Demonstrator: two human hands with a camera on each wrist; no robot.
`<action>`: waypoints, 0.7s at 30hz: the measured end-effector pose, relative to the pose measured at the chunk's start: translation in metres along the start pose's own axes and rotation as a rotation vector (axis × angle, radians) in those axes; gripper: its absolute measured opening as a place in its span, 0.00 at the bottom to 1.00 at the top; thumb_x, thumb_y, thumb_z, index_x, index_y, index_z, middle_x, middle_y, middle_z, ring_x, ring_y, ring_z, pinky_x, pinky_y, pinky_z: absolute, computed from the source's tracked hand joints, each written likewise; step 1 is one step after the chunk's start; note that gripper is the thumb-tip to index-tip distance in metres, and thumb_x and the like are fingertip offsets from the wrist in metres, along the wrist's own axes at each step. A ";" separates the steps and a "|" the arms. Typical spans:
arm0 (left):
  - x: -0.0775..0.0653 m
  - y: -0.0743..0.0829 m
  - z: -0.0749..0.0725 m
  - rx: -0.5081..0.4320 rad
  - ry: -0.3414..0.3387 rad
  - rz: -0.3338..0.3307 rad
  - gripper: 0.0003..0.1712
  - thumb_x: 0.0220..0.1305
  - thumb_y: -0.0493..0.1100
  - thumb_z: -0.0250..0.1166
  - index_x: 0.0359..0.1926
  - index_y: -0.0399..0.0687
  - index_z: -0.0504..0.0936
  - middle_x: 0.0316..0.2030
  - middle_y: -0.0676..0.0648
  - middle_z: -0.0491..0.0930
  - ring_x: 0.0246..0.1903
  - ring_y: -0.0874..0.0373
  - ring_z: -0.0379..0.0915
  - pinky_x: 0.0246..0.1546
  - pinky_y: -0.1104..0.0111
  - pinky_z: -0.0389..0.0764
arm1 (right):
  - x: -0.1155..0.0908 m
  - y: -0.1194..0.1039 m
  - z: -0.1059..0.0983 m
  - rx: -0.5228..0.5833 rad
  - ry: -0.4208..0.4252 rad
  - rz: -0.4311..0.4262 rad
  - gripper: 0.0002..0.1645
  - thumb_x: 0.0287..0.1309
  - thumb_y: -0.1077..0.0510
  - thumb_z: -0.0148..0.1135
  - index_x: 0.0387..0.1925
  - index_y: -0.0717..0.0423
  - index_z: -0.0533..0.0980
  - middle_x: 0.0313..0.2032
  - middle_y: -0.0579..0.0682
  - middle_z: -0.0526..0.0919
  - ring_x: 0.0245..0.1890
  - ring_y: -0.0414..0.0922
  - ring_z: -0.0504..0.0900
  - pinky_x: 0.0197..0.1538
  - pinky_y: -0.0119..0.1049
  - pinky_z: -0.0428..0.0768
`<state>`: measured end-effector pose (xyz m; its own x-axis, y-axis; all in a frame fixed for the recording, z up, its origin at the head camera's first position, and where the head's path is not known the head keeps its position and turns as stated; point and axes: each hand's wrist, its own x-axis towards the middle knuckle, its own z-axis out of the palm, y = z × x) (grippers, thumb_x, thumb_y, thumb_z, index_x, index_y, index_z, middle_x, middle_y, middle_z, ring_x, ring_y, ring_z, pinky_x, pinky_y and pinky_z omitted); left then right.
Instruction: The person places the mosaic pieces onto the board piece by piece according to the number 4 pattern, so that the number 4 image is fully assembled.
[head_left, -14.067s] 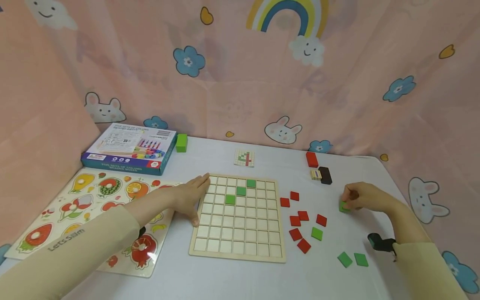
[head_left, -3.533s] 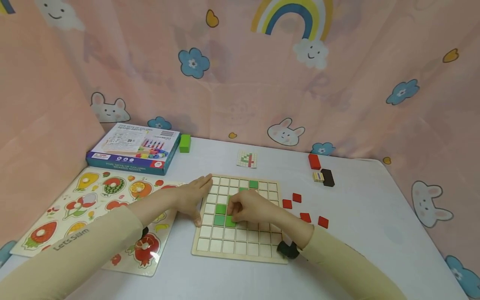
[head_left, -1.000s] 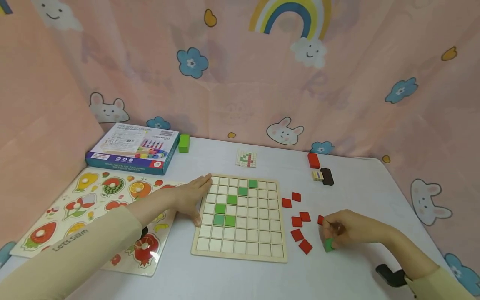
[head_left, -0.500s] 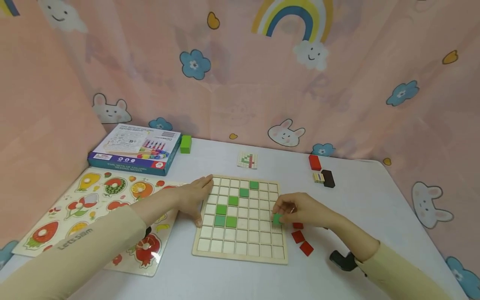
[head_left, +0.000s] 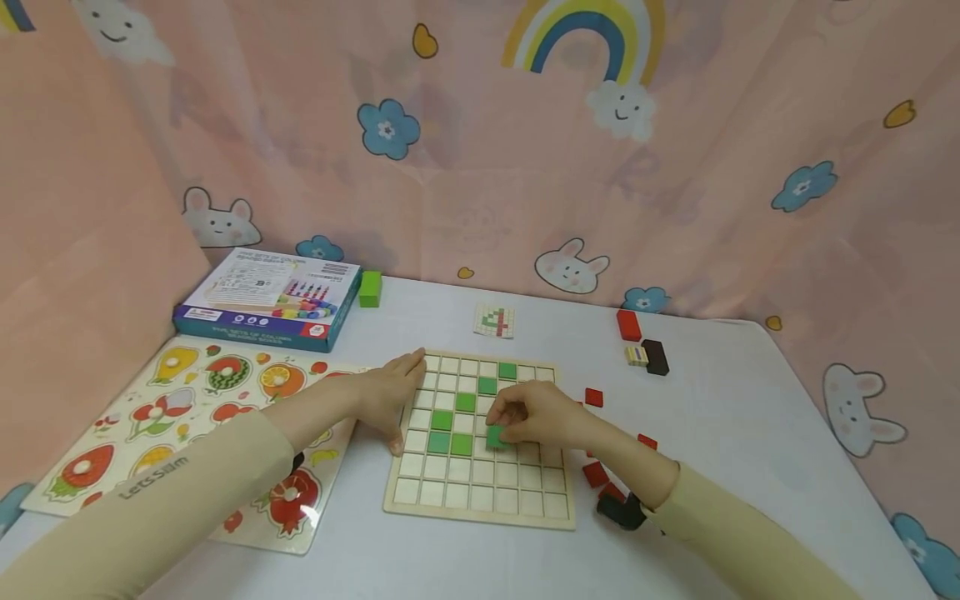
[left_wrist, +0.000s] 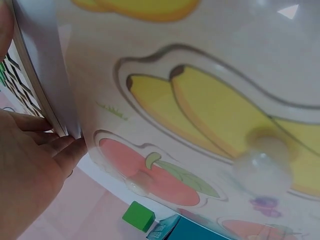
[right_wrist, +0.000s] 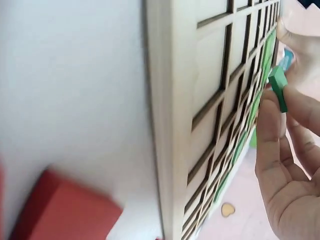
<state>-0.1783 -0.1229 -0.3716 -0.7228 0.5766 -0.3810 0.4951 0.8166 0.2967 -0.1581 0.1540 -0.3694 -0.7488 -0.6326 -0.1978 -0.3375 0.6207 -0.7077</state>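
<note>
Nearest are two beige sleeves [head_left: 172, 500] of soft, matte cloth, with a black fitting [head_left: 622, 510] by the right wrist. Under the left arm lies the fruit board [head_left: 292, 540], a glossy, cream sheet with printed fruits and, in the left wrist view, a clear rounded knob [left_wrist: 263, 172] on the bananas. Red tiles [head_left: 596, 475], flat squares, lie on the smooth white tabletop [head_left: 525, 567] beside the grid board [head_left: 480, 516], a pale wooden frame cut into square cells by thin raised strips.

The right hand [head_left: 540, 412] is nearly closed, thumb and fingertips pinching a green tile [head_left: 495, 437] over the middle of the grid; whether it touches the wood cannot be told. The tile is a thin, smooth square slab; seen edge-on from the right wrist, its long axis slants from upper left to lower right. The left hand [head_left: 382, 398] is spread, fingers and thumb extended against the board's left edge, grasping nothing. Six seated green tiles [head_left: 465, 402] include a diagonal row of four, running from far right to near left.

Farther off are a small gridded card [head_left: 495, 321], a black block [head_left: 656, 357], a red block [head_left: 628, 326], a shiny printed carton [head_left: 266, 296] and, behind, creased pink fabric [head_left: 480, 200].
</note>
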 end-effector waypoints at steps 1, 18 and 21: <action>0.000 0.000 0.000 0.001 -0.001 -0.001 0.78 0.36 0.55 0.83 0.75 0.26 0.42 0.78 0.29 0.34 0.78 0.34 0.34 0.77 0.47 0.51 | 0.002 -0.001 0.002 -0.007 -0.001 0.001 0.08 0.54 0.64 0.69 0.35 0.48 0.83 0.32 0.44 0.84 0.34 0.37 0.78 0.39 0.26 0.79; -0.002 -0.001 0.000 0.010 0.000 0.003 0.78 0.36 0.56 0.83 0.75 0.25 0.42 0.78 0.29 0.34 0.78 0.34 0.35 0.77 0.47 0.52 | 0.010 -0.013 0.017 -0.149 0.039 -0.041 0.07 0.50 0.65 0.72 0.31 0.51 0.86 0.27 0.41 0.86 0.30 0.35 0.78 0.35 0.25 0.78; -0.001 -0.001 0.000 0.013 0.001 0.005 0.78 0.37 0.56 0.82 0.75 0.26 0.42 0.78 0.29 0.34 0.78 0.35 0.35 0.77 0.48 0.52 | 0.008 -0.015 0.015 -0.183 0.039 -0.024 0.07 0.52 0.64 0.71 0.32 0.49 0.86 0.26 0.40 0.84 0.30 0.36 0.77 0.34 0.26 0.77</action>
<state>-0.1780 -0.1248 -0.3717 -0.7208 0.5807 -0.3784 0.5047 0.8140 0.2876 -0.1508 0.1327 -0.3711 -0.7596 -0.6321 -0.1531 -0.4510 0.6816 -0.5762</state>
